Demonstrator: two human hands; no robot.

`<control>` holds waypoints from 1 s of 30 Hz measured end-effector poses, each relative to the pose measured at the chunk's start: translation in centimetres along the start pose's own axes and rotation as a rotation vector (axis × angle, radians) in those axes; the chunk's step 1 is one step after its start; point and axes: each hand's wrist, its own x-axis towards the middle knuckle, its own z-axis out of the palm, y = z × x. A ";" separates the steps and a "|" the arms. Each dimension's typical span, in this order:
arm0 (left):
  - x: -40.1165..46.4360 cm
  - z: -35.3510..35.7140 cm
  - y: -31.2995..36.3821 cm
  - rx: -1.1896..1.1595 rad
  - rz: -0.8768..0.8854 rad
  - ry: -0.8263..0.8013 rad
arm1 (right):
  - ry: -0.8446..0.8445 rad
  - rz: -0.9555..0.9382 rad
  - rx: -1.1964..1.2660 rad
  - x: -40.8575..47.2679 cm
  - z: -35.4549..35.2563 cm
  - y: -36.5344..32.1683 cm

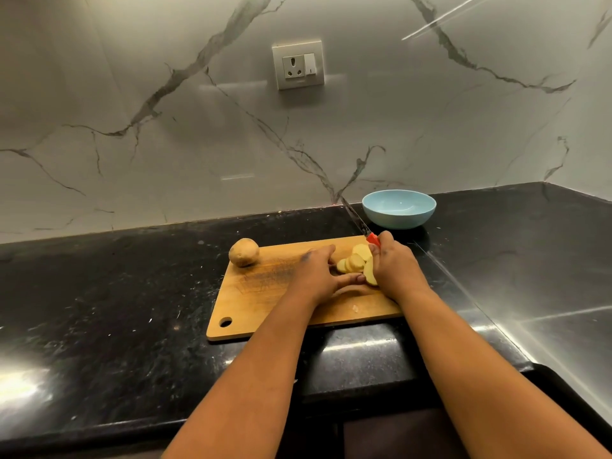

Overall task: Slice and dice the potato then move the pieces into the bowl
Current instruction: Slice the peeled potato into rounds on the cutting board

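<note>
- Head view, progress: a fanned pile of potato slices lay on the right part of the wooden cutting board. Slicing of that potato appeared complete.
- No diced pieces were visible. Dicing was judged still to be done.
- A second, whole potato stood unpeeled at the far left corner of the board, well apart from the slices.
- The blue bowl sat on the black counter, beyond the far right corner of the board. It held no pieces, so the transfer had not started.
- Head view, left hand: it rested palm down on the board just left of the slices. The fingers were extended, with the fingertips touching the near side of the pile.
- Head view, right hand: it lay against the right side of the pile. The fingers were curled round the red handle of the knife.
- The blade pointed up and away toward the far wall, clear of the board.
- Both forearms reached in from the near edge and converged on the pile.
</note>
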 end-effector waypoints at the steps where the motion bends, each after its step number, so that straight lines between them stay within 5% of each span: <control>1: -0.2 -0.2 -0.1 -0.011 0.004 0.024 | 0.002 -0.004 -0.007 -0.1 0.0 -0.1; 5: -0.8 -1.0 -1.2 -0.009 0.054 0.193 | 0.137 -0.053 0.001 -0.5 -0.2 -0.6; 8: -1.7 -2.2 -1.5 -0.004 0.059 0.359 | 0.316 -0.318 -0.165 -1.9 0.3 -2.5; 11: -2.7 -3.0 -1.3 -0.053 -0.017 0.479 | 0.246 -0.459 -0.192 -4.1 2.3 -5.4; 18: -6.6 -4.8 -4.4 0.226 -0.474 0.450 | 0.245 -0.267 -0.225 -5.4 3.4 -7.2; 21: -7.1 -4.6 -4.9 0.207 -0.603 0.372 | 0.191 0.058 -0.420 -5.3 1.6 -5.7; 24: -7.0 -4.5 -5.0 0.197 -0.636 0.329 | 0.045 0.329 -0.394 -5.6 0.3 -4.8; 30: -7.9 -5.0 -5.0 0.188 -0.605 0.307 | 0.051 0.277 -0.385 -6.6 -0.2 -3.9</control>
